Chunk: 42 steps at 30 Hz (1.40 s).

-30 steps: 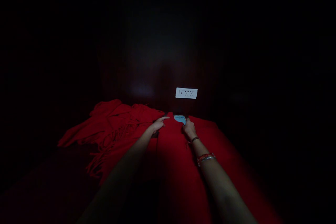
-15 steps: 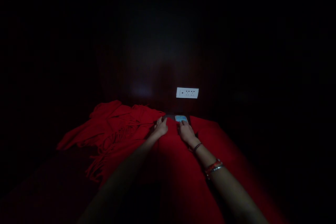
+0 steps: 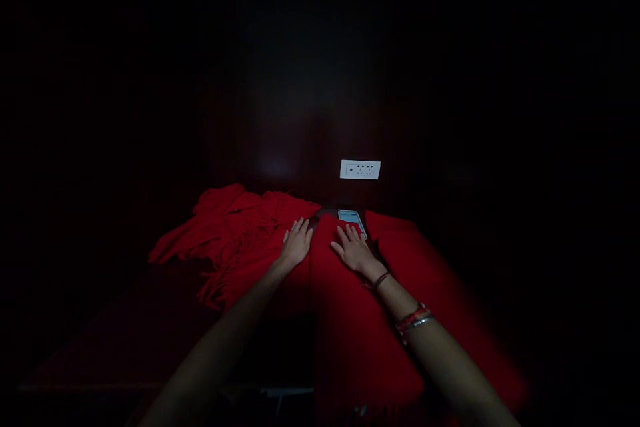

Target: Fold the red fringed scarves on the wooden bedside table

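Observation:
A long red fringed cloth, perhaps a scarf or shawl (image 3: 345, 320), lies flat in a strip down the middle and drops toward the front edge. My right hand (image 3: 354, 251) rests on its far end with fingers spread, just in front of a lit phone (image 3: 351, 216). My left hand (image 3: 297, 242), a ring on one finger, lies flat with fingers stretched out at the strip's left side. Left of it is a crumpled red fringed cloth (image 3: 235, 217). Another flat red cloth (image 3: 425, 267) lies to the right of the strip.
A white socket panel (image 3: 360, 169) is on the dark wall behind. The dark table (image 3: 130, 327) shows at the left, with its front edge near the bottom. Most of the surroundings are too dark to make out.
Both hands have gone from bent fingers at the strip's far end to flat, spread fingers. My left hand has shifted slightly left. The view has tilted, showing more of the front edge.

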Each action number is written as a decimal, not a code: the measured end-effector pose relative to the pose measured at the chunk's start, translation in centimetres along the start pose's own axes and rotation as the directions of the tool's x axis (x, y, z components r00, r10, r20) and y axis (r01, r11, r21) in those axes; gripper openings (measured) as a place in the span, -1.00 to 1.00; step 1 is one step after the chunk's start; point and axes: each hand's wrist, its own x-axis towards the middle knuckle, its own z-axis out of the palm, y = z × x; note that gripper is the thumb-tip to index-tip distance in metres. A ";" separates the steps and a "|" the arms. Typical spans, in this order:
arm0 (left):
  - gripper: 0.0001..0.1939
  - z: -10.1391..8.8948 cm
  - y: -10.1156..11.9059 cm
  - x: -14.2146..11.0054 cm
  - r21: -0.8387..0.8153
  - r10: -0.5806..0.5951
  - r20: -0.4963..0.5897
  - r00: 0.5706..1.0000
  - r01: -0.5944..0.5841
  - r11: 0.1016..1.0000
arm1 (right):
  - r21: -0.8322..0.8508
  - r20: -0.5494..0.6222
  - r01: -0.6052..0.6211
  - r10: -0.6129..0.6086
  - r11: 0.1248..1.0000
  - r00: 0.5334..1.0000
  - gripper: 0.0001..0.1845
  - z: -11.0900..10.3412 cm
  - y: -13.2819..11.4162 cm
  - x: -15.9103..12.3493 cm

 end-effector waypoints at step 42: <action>-0.78 -9.2 -9.8 -3.7 0.182 -0.328 0.326 0.887 0.282 0.942 | 0.082 0.169 0.218 -0.229 0.972 0.959 -0.30 -0.1 -1.2 -4.0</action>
